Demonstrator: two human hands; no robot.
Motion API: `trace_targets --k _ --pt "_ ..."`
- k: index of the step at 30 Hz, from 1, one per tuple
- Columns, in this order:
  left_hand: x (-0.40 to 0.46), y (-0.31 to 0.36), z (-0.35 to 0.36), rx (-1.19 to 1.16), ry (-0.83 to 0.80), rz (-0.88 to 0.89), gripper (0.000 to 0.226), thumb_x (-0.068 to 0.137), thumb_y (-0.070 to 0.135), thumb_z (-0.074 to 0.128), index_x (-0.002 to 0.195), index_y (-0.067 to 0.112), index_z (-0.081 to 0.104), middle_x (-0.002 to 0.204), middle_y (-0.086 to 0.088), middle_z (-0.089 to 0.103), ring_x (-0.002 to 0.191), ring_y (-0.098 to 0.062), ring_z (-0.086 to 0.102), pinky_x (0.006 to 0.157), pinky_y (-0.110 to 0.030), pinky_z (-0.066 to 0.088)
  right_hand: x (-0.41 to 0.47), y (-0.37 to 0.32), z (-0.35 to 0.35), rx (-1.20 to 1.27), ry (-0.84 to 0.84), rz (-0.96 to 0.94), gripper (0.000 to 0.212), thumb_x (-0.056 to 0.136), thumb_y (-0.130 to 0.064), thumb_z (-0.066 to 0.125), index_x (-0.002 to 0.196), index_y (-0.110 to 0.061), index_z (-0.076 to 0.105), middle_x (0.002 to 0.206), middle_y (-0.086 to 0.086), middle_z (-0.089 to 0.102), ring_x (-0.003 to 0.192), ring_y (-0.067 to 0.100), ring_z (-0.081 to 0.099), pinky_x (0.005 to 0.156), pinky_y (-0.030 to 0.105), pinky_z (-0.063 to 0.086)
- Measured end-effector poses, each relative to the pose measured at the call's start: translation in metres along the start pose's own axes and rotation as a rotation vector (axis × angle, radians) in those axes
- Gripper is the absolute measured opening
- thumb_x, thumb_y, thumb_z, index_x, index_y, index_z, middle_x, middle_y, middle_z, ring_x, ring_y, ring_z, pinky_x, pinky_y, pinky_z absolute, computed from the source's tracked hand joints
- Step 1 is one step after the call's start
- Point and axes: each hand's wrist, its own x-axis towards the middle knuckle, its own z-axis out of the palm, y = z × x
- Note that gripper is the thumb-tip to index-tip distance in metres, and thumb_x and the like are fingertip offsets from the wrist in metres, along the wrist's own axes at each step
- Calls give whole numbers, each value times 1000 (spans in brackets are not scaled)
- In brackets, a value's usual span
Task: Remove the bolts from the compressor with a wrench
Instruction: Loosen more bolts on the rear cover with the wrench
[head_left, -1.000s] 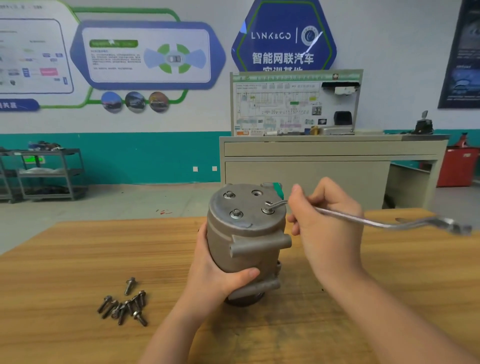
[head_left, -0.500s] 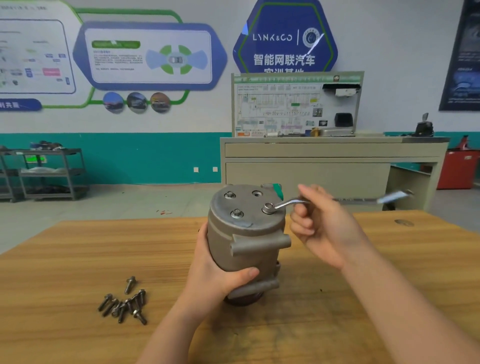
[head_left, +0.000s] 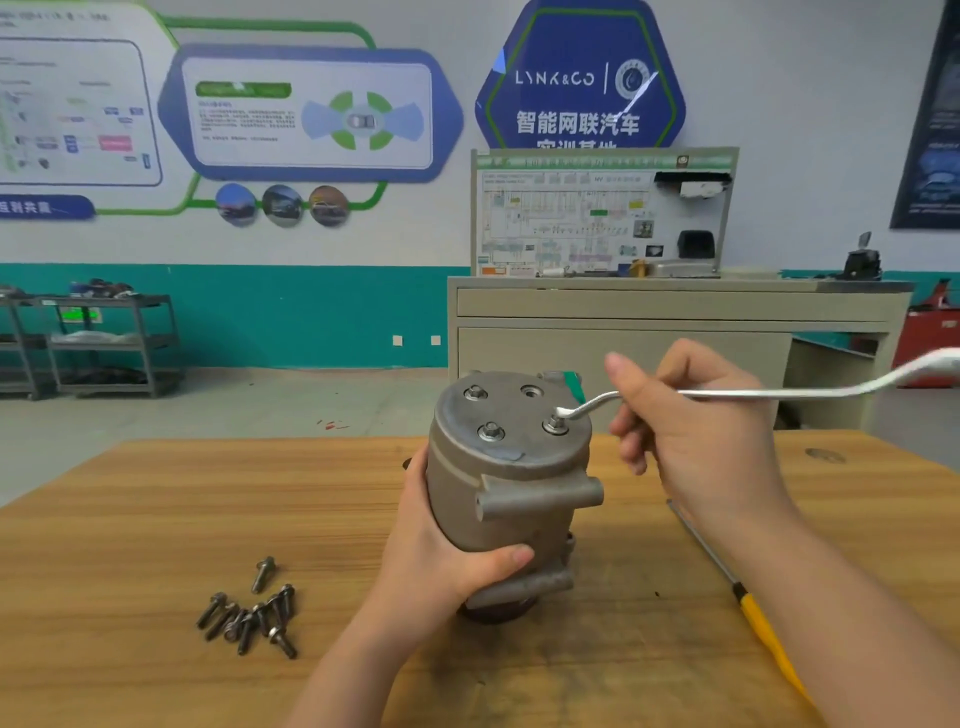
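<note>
The right hand (head_left: 691, 441) grips the wrench (head_left: 769, 393) near its ring end, fingers curled round the shank, with the long handle running off to the right. The ring end sits just above and beside the near-right bolt (head_left: 556, 425) on the compressor's top plate; whether it is seated on the head cannot be told. The left hand (head_left: 447, 561) clasps the compressor (head_left: 511, 493) low on its body, thumb across the front, holding it upright on the table (head_left: 156, 519).

On the top plate two more bolts remain: one at near-left (head_left: 491, 431) and one at far-left (head_left: 475, 393); the far-right hole (head_left: 531, 391) looks empty. A heap of loose bolts (head_left: 249, 616) lies on the table to the left, well apart from the compressor. A screwdriver (head_left: 748, 608) with a yellow handle lies to the right.

The step in hand appears to be loosening the near-right bolt. To do it well, the ring should drop fully over the head before any pull, kept level so it does not ride up and round the corners. A grip farther out along the handle would likely give more leverage, while the left hand braces firmly against the turn so the compressor neither twists nor tips.
</note>
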Motion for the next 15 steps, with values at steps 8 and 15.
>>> trace_targets --k 8,15 --pt "0 2 3 9 25 50 108 40 57 95 127 67 32 133 25 54 126 0 51 99 -20 43 -24 14 20 -252 165 -185 43 90 -16 67 56 -10 42 50 10 57 37 14 54 40 25 42" --pt "0 1 3 23 31 41 107 47 38 100 121 72 31 129 24 57 122 -2 56 96 -21 47 -37 16 42 -767 157 -705 44 86 -5 64 64 -23 30 54 -8 19 55 13 25 46 14 25"
